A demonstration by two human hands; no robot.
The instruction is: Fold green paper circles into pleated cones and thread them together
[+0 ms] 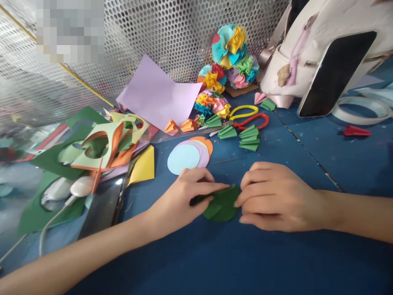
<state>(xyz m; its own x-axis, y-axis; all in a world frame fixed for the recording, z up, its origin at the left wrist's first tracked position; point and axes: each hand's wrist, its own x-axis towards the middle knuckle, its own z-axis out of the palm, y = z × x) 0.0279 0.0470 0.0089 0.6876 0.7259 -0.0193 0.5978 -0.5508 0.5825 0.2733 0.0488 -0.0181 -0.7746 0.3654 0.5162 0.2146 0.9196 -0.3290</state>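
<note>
A dark green paper circle [221,208] lies low over the blue table between my hands, with a fold or overlapping layer across it. My left hand [187,194] pinches its upper left side between thumb and forefinger. On the other side, the curled fingers of my right hand [273,196] grip its right edge and partly hide it. Just beyond my left hand rests a fanned stack of paper circles, with a light blue circle [183,157] on top of purple and orange ones. Folded green paper pieces [249,137] sit farther back.
Scissors [251,118] with yellow and red handles lie behind the circles. Ruffled paper balls [230,45] stand against the perforated metal panel [172,28]. Cut paper scraps [104,143] pile up at left. A phone [339,73] leans on a pale bag [276,78], near a tape roll [362,119].
</note>
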